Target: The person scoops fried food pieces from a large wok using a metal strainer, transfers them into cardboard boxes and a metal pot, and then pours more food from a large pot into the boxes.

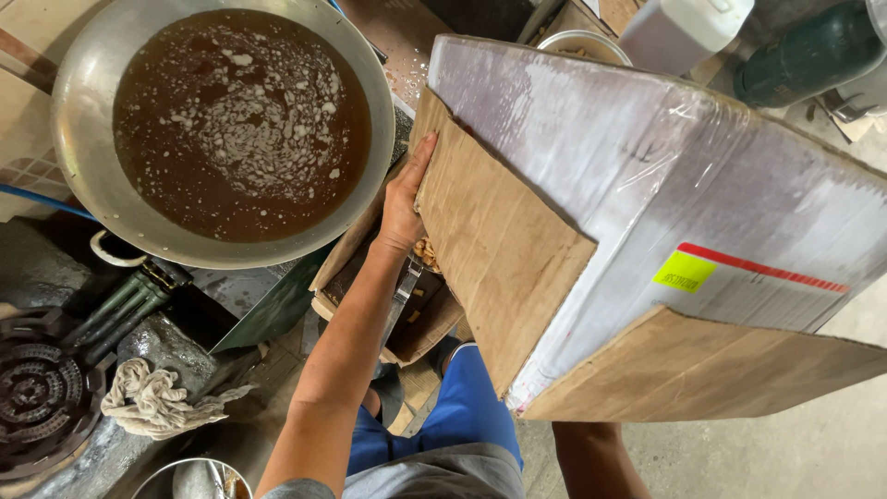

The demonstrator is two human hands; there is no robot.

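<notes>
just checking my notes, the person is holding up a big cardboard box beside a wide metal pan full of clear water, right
Not quite. The head view shows the wide metal pan full of dark brown liquid with pale foam on top, not clear water. The rest holds: the left hand presses on a flap of the big cardboard box, held up beside the pan.

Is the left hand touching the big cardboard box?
Touching. The head view shows the left hand pressed flat against a flap of the cardboard box, fingers along its edge.
</notes>
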